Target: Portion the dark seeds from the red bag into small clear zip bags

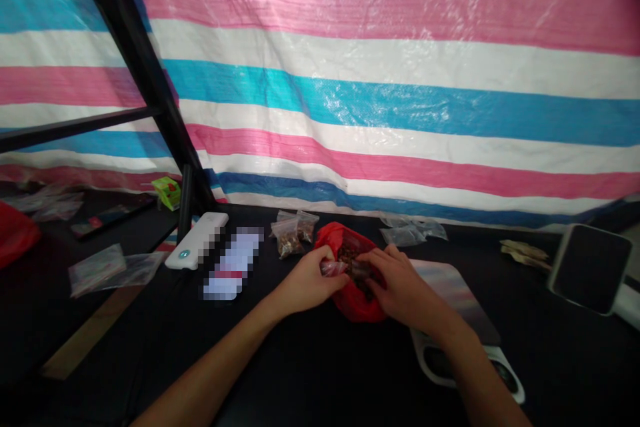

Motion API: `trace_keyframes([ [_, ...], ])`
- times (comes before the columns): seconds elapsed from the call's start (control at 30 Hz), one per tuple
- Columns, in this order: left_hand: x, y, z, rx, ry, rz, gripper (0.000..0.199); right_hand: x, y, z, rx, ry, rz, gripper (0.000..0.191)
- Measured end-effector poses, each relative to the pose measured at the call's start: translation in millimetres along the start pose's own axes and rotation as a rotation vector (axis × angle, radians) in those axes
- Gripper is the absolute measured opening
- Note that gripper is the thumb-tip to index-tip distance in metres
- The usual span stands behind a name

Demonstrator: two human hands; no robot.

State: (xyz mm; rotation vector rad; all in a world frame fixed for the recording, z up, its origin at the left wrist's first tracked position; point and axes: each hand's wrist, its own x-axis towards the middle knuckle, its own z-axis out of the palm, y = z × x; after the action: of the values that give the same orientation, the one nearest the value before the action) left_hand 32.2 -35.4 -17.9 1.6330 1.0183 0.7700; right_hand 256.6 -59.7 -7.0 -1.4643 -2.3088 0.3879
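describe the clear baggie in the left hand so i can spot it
From the black table below the striped tarp, find the red plastic bag of dark brown pieces at its centre. The left hand pinches a small clear plastic bag at the red bag's mouth. Unlike the other clear bags, lying on the table, it is held.

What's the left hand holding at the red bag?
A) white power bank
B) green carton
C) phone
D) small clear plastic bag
D: the left hand pinches a small clear plastic bag at the mouth of the red plastic bag.
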Motion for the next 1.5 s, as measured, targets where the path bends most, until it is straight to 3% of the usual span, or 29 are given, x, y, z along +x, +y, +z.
trace_keyframes([
  [0.17,4.1,-0.4,-12.0,-0.075,-0.133,0.039,0.026,1.6,1.4,3.9,-0.019,0.020,-0.005,0.039],
  [0.37,7.3,-7.4,-14.4,-0.121,0.000,0.069,0.029,3.9,0.6,6.8,-0.018,0.047,-0.013,0.033],
  [0.57,9.6,-8.6,-16.9,-0.262,-0.088,0.025,0.035,6.5,2.3,12.4,-0.031,0.066,0.040,0.038],
  [0.8,1.2,5.2,-25.4,-0.144,-0.242,0.005,0.035,4.3,2.3,8.2,-0.054,0.070,0.049,0.036],
  [0.87,-0.1,6.9,-27.3,0.036,-0.133,0.079,0.028,4.7,3.8,8.3,-0.036,0.082,0.078,0.036],
  [0.93,-0.4,7.8,-30.5,0.282,0.068,0.165,0.023,5.3,5.1,9.0,-0.023,0.097,0.119,0.035],
  [1.03,1.8,7.1,-36.9,0.443,0.249,0.197,0.034,6.2,5.2,10.0,-0.015,0.119,0.145,0.036],
  [1.3,7.5,-0.6,-32.1,0.082,0.266,0.252,0.038,9.6,-2.1,8.0,0.014,0.210,0.130,0.034],
  [1.5,-0.6,12.4,-22.4,-0.184,0.145,0.186,0.056,13.0,-4.9,8.1,0.051,0.267,0.102,0.035],
])
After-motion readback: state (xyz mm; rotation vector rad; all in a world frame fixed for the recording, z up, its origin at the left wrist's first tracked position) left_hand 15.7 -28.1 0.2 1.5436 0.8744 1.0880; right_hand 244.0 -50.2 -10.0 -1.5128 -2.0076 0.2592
